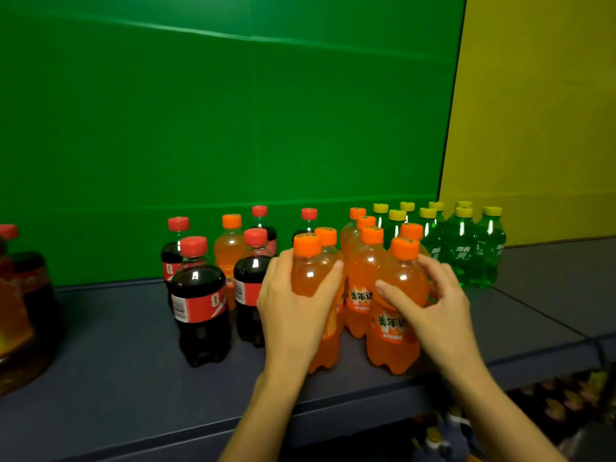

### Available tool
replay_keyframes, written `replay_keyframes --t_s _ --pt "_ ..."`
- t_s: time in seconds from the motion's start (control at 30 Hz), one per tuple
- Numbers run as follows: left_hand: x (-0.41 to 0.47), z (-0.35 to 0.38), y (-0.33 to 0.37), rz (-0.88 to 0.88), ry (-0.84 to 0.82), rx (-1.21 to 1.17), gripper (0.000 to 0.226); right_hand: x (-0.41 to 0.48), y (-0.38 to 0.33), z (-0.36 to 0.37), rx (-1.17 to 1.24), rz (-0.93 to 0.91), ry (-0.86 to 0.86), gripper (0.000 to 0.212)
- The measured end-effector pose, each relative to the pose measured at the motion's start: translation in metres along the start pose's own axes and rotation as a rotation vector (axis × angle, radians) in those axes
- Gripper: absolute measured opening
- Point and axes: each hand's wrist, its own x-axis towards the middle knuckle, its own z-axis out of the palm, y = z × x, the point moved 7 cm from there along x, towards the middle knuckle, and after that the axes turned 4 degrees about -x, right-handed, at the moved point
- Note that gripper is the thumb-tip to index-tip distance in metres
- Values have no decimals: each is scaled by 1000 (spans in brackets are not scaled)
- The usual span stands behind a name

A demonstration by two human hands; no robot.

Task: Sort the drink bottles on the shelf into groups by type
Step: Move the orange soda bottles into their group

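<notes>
your left grip [293,305] is clamped on one orange soda bottle [311,278], right grip [436,305] on the front orange bottle [393,331], both near the shelf [116,361] edge. packed tight: shove too hard and neighbours topple. stray orange bottle [229,248] sits among the colas [200,295], easy to miss

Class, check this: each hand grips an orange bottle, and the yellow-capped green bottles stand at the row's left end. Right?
No: the head view shows the green bottles at the row's right end. The left hand and right hand do each grip an orange bottle.
</notes>
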Motion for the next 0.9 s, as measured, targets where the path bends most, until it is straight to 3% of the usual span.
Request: replay_keyframes --t_s 0.27,0.47,0.7,0.8,0.9 --pt "-10 18 -17 -128 75 15 60 -8 21 21 87 -10 -34 56" --pt "-14 25 -17 -101 96 29 57 -10 25 34 85 -64 -35 75" --pt "-15 24 -14 -96 38 117 51 -4 22 31 -14 -98 -47 77" --pt "-19 16 -5 -25 14 169 47 -1 15 20 -79 -146 -21 81" --pt "-22 -4 8 70 58 249 39 0 -4 11 -118 -266 37 72"
